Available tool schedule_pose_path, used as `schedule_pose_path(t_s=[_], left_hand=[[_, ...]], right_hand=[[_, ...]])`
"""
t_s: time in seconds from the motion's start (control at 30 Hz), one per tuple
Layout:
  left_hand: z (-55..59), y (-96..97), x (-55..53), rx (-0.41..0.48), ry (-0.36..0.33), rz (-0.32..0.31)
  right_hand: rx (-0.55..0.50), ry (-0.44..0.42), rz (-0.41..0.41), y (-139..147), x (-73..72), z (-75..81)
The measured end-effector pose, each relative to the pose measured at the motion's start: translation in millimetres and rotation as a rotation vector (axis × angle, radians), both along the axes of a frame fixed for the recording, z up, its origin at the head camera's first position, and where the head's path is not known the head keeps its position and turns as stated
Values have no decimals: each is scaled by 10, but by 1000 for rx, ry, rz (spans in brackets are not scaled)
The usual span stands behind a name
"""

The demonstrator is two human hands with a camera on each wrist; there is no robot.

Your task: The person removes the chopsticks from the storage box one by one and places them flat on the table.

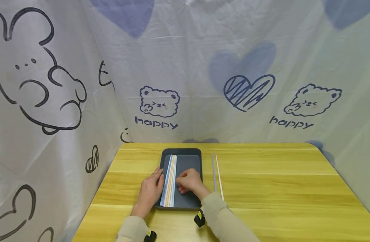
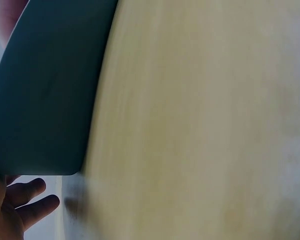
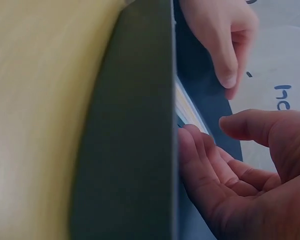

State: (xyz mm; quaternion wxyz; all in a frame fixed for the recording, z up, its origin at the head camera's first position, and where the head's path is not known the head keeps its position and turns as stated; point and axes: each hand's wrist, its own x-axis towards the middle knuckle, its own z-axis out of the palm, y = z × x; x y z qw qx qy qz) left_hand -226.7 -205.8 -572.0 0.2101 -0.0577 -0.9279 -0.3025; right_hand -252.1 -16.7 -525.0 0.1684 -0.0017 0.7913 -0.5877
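Resting relaxed, the left hand (image 1: 150, 189) touched the dark tray (image 1: 188, 201) beside it; pastel sticks (image 1: 170, 183) flanked the loosely curled right hand (image 1: 189, 180).

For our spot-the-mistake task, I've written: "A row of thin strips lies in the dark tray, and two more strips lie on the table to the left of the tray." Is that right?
Not quite: the two strips on the table lie to the right of the dark tray, as the head view shows.
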Motion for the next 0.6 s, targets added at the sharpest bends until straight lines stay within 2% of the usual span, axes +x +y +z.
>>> schedule_pose_path(t_s=[0.33, 0.6], left_hand=[[13, 7, -1, 6, -12, 5], [1, 8, 2, 1, 12, 1]], right_hand=[[14, -22, -13, -83, 16, -82], [58, -11, -11, -129, 22, -116]])
